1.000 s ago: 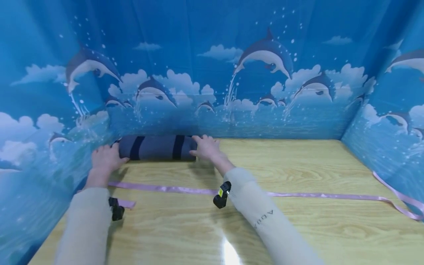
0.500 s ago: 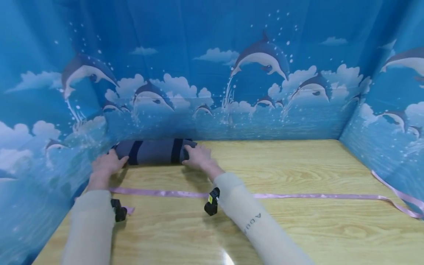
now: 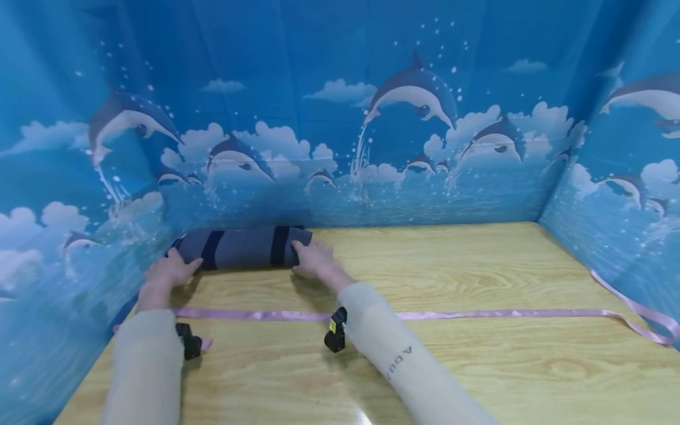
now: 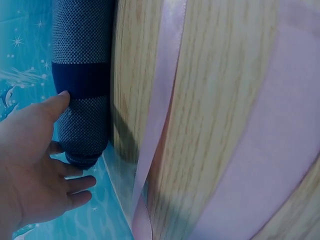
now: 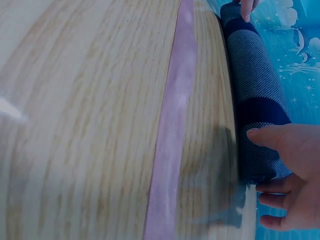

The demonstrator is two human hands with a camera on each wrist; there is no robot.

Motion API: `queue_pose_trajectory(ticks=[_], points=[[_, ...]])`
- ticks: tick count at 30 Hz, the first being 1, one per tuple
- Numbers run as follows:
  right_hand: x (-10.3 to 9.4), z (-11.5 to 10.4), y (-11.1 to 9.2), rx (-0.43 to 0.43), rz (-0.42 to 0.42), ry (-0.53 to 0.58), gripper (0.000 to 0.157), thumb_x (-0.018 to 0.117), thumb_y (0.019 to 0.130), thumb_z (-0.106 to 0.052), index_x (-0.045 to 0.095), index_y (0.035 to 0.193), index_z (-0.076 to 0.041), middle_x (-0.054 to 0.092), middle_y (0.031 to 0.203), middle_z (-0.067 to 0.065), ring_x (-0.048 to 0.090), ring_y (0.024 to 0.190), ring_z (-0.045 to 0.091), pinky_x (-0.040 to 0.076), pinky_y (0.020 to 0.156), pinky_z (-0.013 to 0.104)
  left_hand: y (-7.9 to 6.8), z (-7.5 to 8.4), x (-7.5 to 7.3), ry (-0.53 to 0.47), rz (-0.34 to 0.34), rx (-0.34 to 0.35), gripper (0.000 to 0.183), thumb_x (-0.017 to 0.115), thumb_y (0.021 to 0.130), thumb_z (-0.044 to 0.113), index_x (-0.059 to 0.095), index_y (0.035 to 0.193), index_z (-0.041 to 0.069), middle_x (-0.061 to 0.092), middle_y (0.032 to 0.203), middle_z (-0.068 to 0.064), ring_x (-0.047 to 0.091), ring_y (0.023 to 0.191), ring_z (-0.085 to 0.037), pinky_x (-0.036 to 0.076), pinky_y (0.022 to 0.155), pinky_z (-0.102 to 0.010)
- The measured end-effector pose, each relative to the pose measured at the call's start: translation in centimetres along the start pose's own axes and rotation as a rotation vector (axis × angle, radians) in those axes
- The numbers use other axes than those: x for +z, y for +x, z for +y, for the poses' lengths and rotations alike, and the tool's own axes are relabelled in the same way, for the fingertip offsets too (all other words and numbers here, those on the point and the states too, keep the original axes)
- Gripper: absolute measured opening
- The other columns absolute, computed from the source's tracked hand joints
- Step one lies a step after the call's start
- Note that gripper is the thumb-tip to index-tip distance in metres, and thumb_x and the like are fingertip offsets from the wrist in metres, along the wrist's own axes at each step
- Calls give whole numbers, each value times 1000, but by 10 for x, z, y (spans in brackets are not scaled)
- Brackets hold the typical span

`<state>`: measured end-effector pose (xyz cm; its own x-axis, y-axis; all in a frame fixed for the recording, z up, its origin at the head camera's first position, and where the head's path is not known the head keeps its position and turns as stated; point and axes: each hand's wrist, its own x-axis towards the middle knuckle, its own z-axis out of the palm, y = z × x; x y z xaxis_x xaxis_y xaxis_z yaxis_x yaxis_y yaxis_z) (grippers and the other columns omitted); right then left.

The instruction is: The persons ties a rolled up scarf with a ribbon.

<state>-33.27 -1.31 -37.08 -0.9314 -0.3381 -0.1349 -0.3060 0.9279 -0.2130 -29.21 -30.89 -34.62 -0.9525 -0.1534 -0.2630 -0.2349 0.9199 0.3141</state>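
Observation:
A rolled-up dark blue woven mat [image 3: 244, 248] with two darker bands lies along the foot of the back curtain, at the left. My left hand [image 3: 168, 273] grips its left end. In the left wrist view, the thumb presses beside a dark band and several fingers reach past the end of the roll. At the other end my right hand [image 3: 314, 260] holds the roll, its thumb [image 5: 262, 136] on the near side below a band. Part of that hand's index finger is hidden behind the mat. The lower fingers stick out past the mat's end.
A pink ribbon [image 3: 478, 314] runs across the wood-grain tabletop [image 3: 451, 366] in front of the roll and curls at the right. Blue dolphin-print curtains [image 3: 340, 136] enclose the back and both sides. Black wrist cameras [image 3: 336, 330] hang at the sleeves.
The roll has come slightly toward me from the back curtain, with both hands still at its ends. The right hand's fingers have shifted a little on its end. The head view has also shifted slightly.

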Motion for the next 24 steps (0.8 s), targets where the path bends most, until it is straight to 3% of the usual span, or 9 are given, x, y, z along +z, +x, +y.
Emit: queue_pose_trajectory(ticks=[5, 11, 18, 24], points=[[2, -4, 0, -25, -1, 57, 66, 59, 89, -32, 27, 146, -21, 40, 142, 9, 33, 131, 31, 25, 104, 51, 2, -7, 1, -99, 2, 2, 92, 41, 94, 49, 1, 135, -23, 10, 133, -48, 16, 121, -61, 22, 99, -62], [1, -8, -1, -65, 42, 63, 63, 60, 88, -26, 33, 144, -16, 47, 137, 8, 41, 126, 29, 31, 101, 45, 4, -18, -6, -254, 22, 100, 80, 52, 92, 25, 2, 137, -20, 11, 135, -46, 15, 122, -60, 21, 99, -62], [-4, -7, -3, -62, 87, 64, 60, 62, 84, -19, 41, 140, -17, 53, 131, 7, 40, 125, 29, 29, 101, 42, 4, -18, -16, -221, -34, 173, 78, 55, 86, 14, 7, 137, -19, 14, 134, -45, 17, 121, -60, 24, 97, -63], [-3, -8, -4, -70, 78, 65, 57, 61, 85, -19, 42, 139, -18, 51, 133, 7, 36, 127, 31, 26, 103, 43, 1, -11, -18, -215, -69, 139, 79, 57, 85, 13, 8, 136, -21, 14, 134, -45, 19, 120, -59, 27, 96, -62]])
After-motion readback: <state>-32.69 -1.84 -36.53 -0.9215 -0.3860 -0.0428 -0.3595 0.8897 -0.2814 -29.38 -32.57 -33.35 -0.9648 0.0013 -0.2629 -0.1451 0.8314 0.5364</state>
